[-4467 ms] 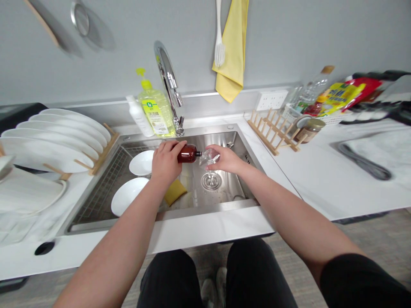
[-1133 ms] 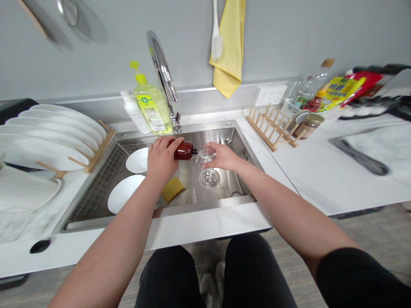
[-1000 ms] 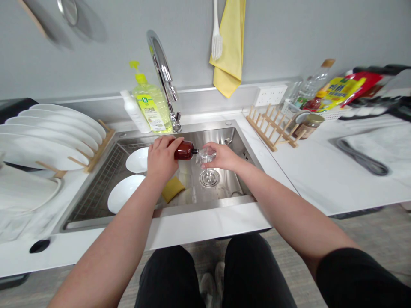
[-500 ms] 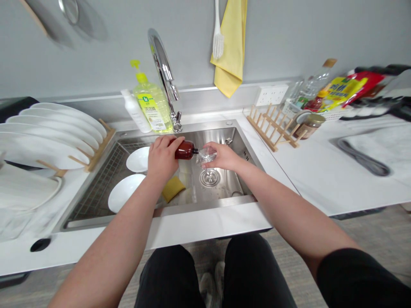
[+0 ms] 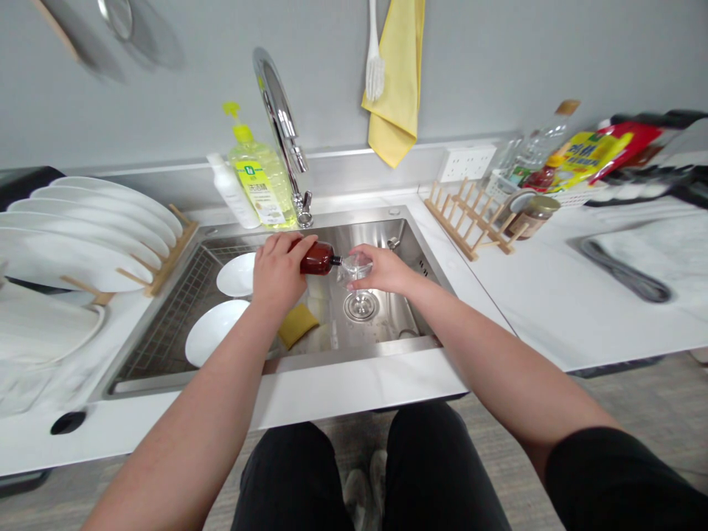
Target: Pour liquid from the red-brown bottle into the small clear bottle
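Note:
My left hand (image 5: 281, 271) is closed around a reddish-brown bottle (image 5: 317, 259), tipped on its side with its black neck pointing right. That neck reaches the clear glass (image 5: 352, 270), which the fingers of my right hand (image 5: 381, 270) grip from the right. Both are held over the sink (image 5: 381, 332), above its drain (image 5: 361, 305). Whether liquid flows from the bottle I cannot tell. Below my left hand lies a yellow sponge (image 5: 298, 325). Two white bowls (image 5: 217, 332) sit at the sink's left side, partly behind my left arm.
A chrome faucet (image 5: 276, 110) rises behind the sink, with a yellow-green soap bottle (image 5: 262, 184) and a white bottle (image 5: 232, 190) beside it. White plates (image 5: 82, 221) stand in a rack at left. On the right are a wooden rack (image 5: 470, 221) and a jar (image 5: 534, 216).
Almost nothing differs. The bottle and the glass stay in nearly the same place, and the whole view has shifted very slightly.

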A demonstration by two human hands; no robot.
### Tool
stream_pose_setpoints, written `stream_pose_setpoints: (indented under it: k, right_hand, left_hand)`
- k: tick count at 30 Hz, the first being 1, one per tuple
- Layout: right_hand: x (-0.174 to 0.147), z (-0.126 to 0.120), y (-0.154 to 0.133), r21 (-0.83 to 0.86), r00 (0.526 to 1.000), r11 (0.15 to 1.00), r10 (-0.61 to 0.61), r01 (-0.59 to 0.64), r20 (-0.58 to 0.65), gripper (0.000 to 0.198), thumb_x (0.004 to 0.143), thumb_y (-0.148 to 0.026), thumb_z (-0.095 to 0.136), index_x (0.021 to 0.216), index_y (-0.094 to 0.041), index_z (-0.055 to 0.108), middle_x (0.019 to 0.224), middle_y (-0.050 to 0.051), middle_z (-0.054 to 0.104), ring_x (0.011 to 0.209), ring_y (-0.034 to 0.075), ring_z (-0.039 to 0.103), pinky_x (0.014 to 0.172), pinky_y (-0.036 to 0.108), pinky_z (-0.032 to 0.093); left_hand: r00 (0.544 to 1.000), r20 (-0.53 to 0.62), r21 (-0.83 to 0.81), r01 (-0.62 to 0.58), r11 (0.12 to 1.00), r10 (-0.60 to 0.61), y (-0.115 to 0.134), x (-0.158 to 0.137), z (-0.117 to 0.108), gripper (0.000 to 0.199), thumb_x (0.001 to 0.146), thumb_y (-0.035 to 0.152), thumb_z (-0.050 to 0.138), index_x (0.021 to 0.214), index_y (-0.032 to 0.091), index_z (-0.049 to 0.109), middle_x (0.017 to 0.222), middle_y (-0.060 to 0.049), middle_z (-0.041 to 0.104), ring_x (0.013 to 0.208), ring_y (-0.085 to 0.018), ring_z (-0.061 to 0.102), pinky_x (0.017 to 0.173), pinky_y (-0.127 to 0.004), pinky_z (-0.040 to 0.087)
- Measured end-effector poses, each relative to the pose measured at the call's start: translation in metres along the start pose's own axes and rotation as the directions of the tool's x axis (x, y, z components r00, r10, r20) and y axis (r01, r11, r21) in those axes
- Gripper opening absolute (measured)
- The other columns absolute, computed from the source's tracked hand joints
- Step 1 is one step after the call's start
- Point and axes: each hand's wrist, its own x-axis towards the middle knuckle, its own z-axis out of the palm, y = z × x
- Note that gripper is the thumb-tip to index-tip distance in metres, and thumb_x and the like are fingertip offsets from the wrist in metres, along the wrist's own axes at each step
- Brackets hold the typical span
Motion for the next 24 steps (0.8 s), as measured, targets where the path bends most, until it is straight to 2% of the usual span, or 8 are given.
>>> stream_pose_setpoints:
  k: [18,24]
  right_hand:
    - [0.0001,0.0001,0.0003,-0.002,1.000,1.000,-0.004,0.004,0.002,0.076,0.068,-0.038,0.109,0.135,-0.026,0.076,0.116,0.005,0.082,0.108,0.029,0.079,0.097,0.041,0.060]
    - [-0.0001,0.0001,-0.0001,-0.003,1.000,1.000,-0.022,0.022,0.005,0.076,0.069,-0.041,0.108,0.135,-0.026,0.075,0.115,0.004,0.082,0.109,0.029,0.079,0.097,0.040,0.060]
  left_hand:
    - [1.000,0.001,0.000,0.010,1.000,-0.010,0.0011,-0.0002,-0.0008,0.067,0.097,0.013,0.062,0.161,0.031,0.068,0.154,-0.015,0.069,0.146,-0.042,0.055,0.116,-0.060,0.046]
    - [1.000,-0.012,0.027,-0.002,1.000,0.002,0.0018,-0.0005,-0.0032,0.062,0.100,0.016,0.060,0.160,0.030,0.069,0.155,-0.015,0.070,0.146,-0.041,0.056,0.114,-0.059,0.047]
